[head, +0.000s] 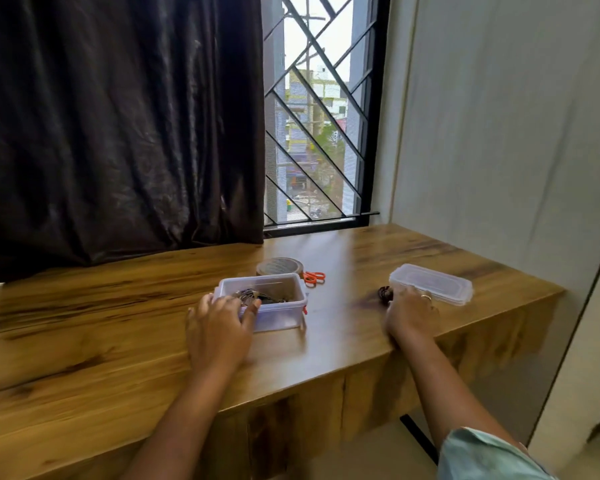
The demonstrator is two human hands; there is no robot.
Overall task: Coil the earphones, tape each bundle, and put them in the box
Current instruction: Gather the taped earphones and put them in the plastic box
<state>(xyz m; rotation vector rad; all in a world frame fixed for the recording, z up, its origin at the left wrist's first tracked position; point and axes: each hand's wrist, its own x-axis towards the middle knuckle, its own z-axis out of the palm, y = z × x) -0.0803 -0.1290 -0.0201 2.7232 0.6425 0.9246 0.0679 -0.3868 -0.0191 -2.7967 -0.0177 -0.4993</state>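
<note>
- My left hand (219,323) rests on the near-left corner of the clear box (278,318), fingers (252,311) spread over its rim & front wall, touching it, not closed round anything.
- Box sits open on the wooden table (101,341), roughly mid-table; inside lie dark coiled earphones (260,296), blurry, can't count the bundles.
- My right hand (411,315) is well apart from the left, palm down near the table's right front edge, fingers curled loosely; ring on one finger.
- Just beside its fingertips, to the left, a small dark earphone bundle (385,293) lies on the table. Can't tell if I'm actually touching or pinching it, too blurred.
- Right behind that hand is the box lid (430,284), clear plastic, lying flat on the table; my fingers reach its near edge.
- Behind the box: brown tape roll (279,266) lying flat, w/ orange-handled scissors (314,277) just beside it on the right.
- Dark curtain (118,126) covers the left part of the window, grille (316,109) showing on the right.
</note>
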